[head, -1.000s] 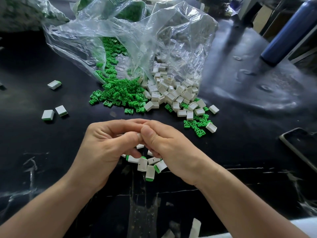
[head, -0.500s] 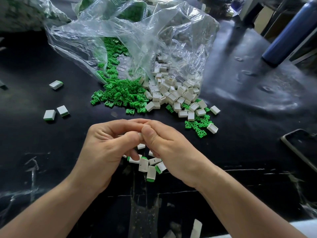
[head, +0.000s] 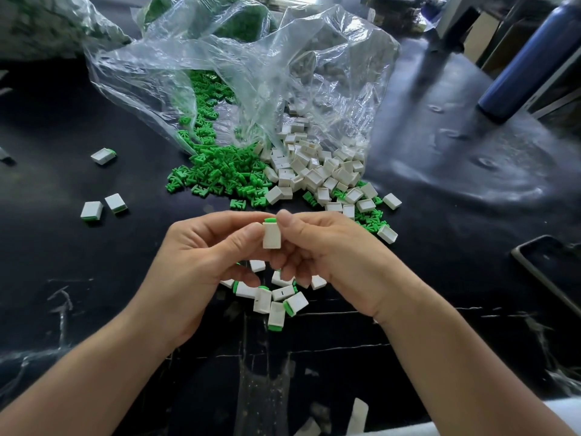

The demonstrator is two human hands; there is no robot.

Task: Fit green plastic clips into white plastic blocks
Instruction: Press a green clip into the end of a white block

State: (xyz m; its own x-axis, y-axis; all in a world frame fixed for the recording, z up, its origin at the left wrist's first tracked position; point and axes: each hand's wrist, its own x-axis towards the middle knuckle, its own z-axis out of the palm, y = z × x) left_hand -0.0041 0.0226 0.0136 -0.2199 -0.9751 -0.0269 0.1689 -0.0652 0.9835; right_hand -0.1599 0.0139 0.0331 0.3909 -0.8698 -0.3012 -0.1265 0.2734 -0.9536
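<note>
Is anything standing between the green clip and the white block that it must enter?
Nothing visible: the green clip already sits in the top of the white block, pinched by the left hand and right hand.

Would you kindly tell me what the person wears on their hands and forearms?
Nothing that shows: the left hand and right hand are bare, without gloves, rings or a watch, and no sleeves are in view.
</note>
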